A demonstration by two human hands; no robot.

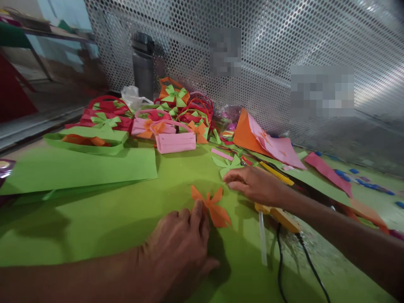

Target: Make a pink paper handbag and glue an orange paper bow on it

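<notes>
An orange bow-shaped felt cut-out (216, 212) lies flat on the green table. My left hand (181, 240) rests over its left side, fingertips touching it and the thumb stretched apart. Just beyond, a light green bow-shaped cut-out (229, 162) lies among scraps. My right hand (249, 181) is at its near edge, with fingers curled together; whether they pinch anything is hidden. Beneath my right forearm is a yellow glue gun (284, 219) with a clear glue stick (262, 240) beside it. A yellow cutter knife (276, 173) lies behind that forearm.
Small felt bags with bows, including a plain pink bag (176, 142), crowd the back. Green felt sheets (94, 168) lie left. Orange and pink sheets (268, 143) lean at the right rear. A dark bottle (143, 67) stands by the perforated metal panel (189, 38). Black cords (311, 261) trail forward.
</notes>
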